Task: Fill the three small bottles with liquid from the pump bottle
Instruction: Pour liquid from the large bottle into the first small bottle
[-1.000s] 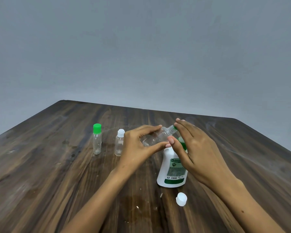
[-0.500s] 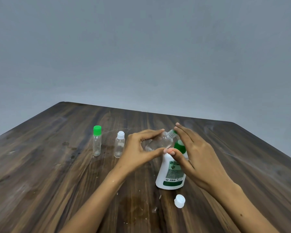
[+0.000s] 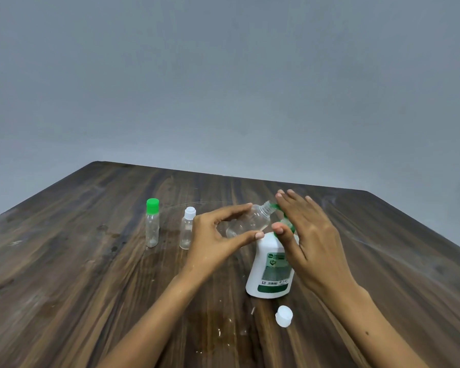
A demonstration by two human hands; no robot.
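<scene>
Your left hand (image 3: 215, 235) pinches the tilted open bottle (image 3: 250, 221); right hand (image 3: 306, 235), fingers straight, presses the pump (image 3: 286, 224). Misaligned neck spills.

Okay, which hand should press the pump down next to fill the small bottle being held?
The right hand. It lies flat over the green pump head of the white pump bottle, while the left hand grips the tilted, uncapped clear small bottle with its mouth at the spout.

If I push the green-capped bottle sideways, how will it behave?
The green-capped bottle stands tall and narrow on the table, so it would probably tip, not slide. It looks like nearly empty clear plastic, so likely light. Once down, its round body may roll.
</scene>
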